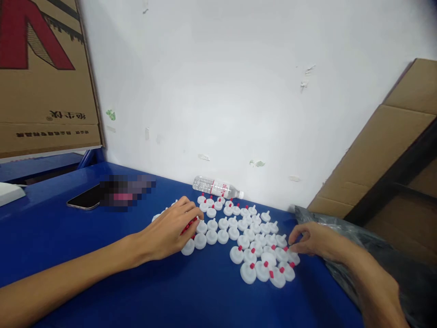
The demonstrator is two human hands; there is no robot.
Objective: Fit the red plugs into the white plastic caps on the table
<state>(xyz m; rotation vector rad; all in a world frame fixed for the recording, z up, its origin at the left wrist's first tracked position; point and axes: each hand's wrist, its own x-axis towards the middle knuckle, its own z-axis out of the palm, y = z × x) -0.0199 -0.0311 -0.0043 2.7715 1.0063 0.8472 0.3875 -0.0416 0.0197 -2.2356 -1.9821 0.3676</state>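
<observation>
Several white, round, nozzle-topped lids (223, 236) stand grouped on the blue table. Some have a small red cap (253, 266) on the nozzle, while others show a bare white nozzle. My left hand (175, 225) is curled over the left side of the group, closed around several loose red caps (190, 224). It hides some of the lids beneath and behind it. At the group's right edge, my right hand (309, 239) has thumb and forefinger bent together in a pinch. Their tips are at a red cap (286, 249) on one lid.
A clear plastic bottle (218, 187) lies against the wall behind the lids. A phone (85, 197) rests at the left, next to a blurred patch. Dark plastic sheeting (341, 228) and cardboard (375, 150) border the right side. A printed carton (48, 91) stands at upper left.
</observation>
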